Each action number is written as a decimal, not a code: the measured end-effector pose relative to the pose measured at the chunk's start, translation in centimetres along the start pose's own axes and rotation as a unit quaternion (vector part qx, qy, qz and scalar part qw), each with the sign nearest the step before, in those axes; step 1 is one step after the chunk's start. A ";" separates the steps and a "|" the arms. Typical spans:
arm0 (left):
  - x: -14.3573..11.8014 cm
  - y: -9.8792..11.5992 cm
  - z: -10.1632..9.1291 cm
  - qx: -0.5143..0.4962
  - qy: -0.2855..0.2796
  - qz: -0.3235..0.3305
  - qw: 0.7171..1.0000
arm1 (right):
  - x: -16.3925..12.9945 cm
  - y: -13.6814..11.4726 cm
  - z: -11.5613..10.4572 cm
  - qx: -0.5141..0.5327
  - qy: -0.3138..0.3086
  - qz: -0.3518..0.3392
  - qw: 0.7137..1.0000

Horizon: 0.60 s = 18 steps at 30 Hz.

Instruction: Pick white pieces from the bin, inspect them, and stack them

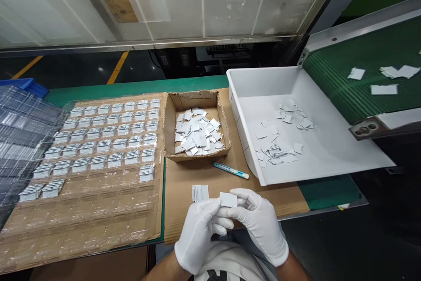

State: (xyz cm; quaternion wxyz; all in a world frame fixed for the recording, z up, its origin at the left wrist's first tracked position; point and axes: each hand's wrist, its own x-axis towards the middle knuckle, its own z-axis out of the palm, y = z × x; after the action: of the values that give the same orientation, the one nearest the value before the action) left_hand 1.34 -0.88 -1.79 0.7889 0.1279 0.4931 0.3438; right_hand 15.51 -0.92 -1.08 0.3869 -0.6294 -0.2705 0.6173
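Observation:
Between my two white-gloved hands is a small white rectangular piece (228,199), held up above the cardboard sheet near my lap. My left hand (204,224) pinches its left edge with thumb and fingers. From the other side, the fingers of my right hand (256,219) close on its right edge. Just beyond my left hand, a short row of overlapping white pieces (200,193) lies on the cardboard. A cardboard box (197,157) behind it holds a loose heap of similar white pieces (197,134).
A blue cutter knife (230,170) lies before the box. Left, a clear compartment tray (98,193) holds rows of stacked pieces, beside piled clear trays (19,136). Right, a white bin (245,140) with scattered pieces sits below a green conveyor belt (368,57) carrying several more.

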 end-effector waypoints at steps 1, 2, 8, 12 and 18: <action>0.0 0.0 0.0 0.000 0.001 -0.001 1.000 | 0.0 0.0 0.0 0.004 -0.001 0.001 1.000; 0.0 0.0 0.0 0.000 0.004 -0.001 1.000 | 0.0 0.0 0.0 0.008 -0.003 0.001 1.000; -0.1 -0.1 0.1 0.000 0.005 -0.001 1.000 | 0.0 0.3 -0.1 0.010 -0.004 -0.003 1.000; 0.0 -0.1 0.1 -0.002 0.000 -0.007 1.000 | 0.0 0.4 -0.3 -0.001 -0.006 -0.012 1.000; 0.0 0.0 0.3 0.000 0.009 -0.004 1.000 | 0.0 0.3 -0.3 -0.018 0.003 -0.018 1.000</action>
State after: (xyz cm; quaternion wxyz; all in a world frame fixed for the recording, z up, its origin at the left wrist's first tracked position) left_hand 1.58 -0.87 -1.67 0.7859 0.1231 0.5007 0.3414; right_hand 15.74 -1.12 -1.39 0.3871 -0.6330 -0.2915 0.6037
